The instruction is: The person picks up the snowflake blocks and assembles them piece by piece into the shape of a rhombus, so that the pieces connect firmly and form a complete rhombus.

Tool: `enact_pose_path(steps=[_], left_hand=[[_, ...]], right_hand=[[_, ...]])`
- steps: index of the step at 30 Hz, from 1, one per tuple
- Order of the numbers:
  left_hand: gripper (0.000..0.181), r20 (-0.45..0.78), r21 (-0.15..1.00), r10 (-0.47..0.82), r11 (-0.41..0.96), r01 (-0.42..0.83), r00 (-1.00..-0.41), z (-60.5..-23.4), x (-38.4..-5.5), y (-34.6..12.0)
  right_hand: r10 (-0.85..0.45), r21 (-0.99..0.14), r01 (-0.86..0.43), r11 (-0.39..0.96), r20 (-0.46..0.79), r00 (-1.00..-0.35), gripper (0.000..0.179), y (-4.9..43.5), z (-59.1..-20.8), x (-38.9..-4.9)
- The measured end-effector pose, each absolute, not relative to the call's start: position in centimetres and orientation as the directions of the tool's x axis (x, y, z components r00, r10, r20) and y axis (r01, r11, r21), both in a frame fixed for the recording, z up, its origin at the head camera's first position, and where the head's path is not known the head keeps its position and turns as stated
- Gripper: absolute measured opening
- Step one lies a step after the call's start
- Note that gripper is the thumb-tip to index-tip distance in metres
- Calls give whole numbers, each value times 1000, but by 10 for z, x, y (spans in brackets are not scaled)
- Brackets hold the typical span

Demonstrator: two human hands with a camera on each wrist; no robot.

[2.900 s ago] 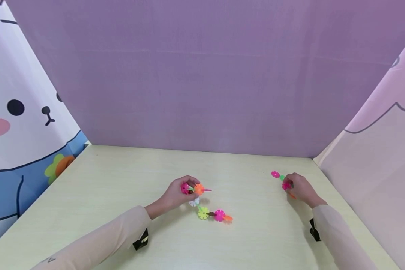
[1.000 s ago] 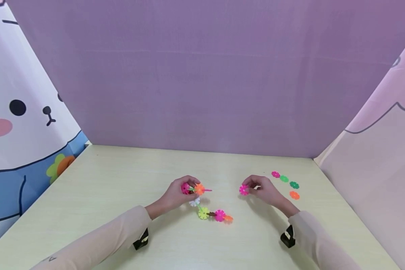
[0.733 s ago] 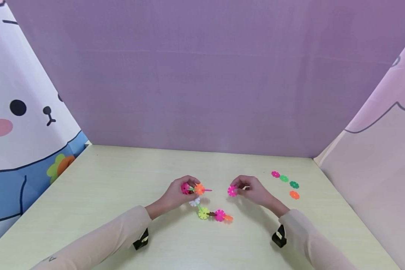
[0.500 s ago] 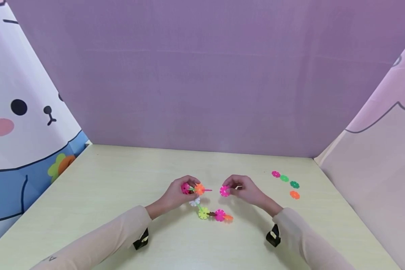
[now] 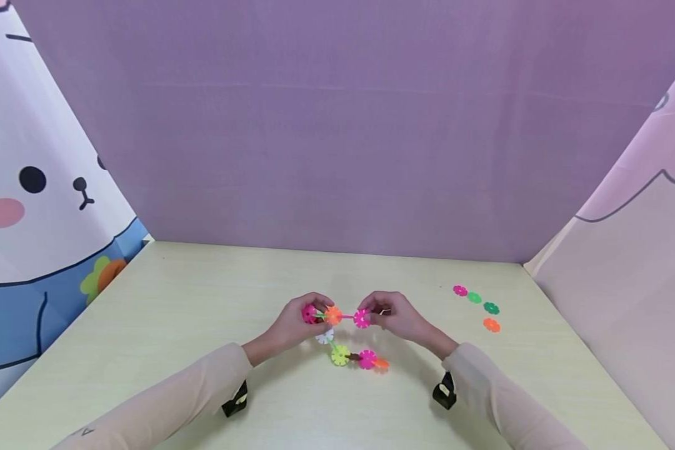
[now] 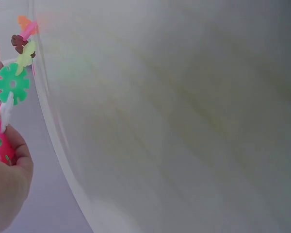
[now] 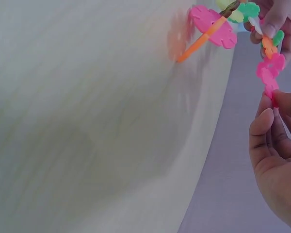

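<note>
In the head view my left hand [image 5: 292, 322] holds a chain of flower-shaped plastic discs, gripping it around a pink disc [image 5: 309, 314] and an orange disc [image 5: 332, 315]. The chain hangs down through a white disc [image 5: 325, 337], a yellow one [image 5: 340, 355] and a brown one to a pink disc [image 5: 367, 359] and an orange end disc [image 5: 380, 364] low over the table. My right hand [image 5: 402, 320] pinches another pink disc [image 5: 361, 319], its edge right at the edge-on pink disc [image 5: 347, 317] beyond the orange one. A green disc [image 6: 12, 83] of the chain shows in the left wrist view.
Several loose discs lie at the right on the pale table [image 5: 214, 275]: pink [image 5: 460, 290], light green [image 5: 474, 297], dark green [image 5: 491, 307] and orange [image 5: 492, 325]. A purple panel [image 5: 337, 137] stands behind, with printed cloth [image 5: 39, 244] at the left side.
My right hand has picked up a pink disc from the row at the right and carried it left to the chain's free end. My left hand has stayed in place.
</note>
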State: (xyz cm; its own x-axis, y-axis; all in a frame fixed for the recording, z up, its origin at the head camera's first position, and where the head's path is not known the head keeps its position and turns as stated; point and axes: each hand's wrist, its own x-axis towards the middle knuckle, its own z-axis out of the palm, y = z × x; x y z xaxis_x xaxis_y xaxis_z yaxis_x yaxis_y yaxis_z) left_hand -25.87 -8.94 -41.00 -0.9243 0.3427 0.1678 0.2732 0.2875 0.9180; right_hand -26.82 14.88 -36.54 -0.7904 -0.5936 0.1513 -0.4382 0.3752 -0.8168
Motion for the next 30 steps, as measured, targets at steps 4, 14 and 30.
enact_pose_path(steps=[4,14,30], left_hand=[[34,166,918,342,289,271,-925,-412,-260,-89],[32,166,917,354,288,276,-921,-390,-245,-86],[26,216,907,347,274,319,-913,-385,-242,-87]], right_hand=[[-596,-814,-438,381,146,-790,15,147,-356,-262],[-587,-813,-449,370,170,-792,14,147,-357,-262],[-557,-805,-469,364,215,-802,14,139,-354,-257]])
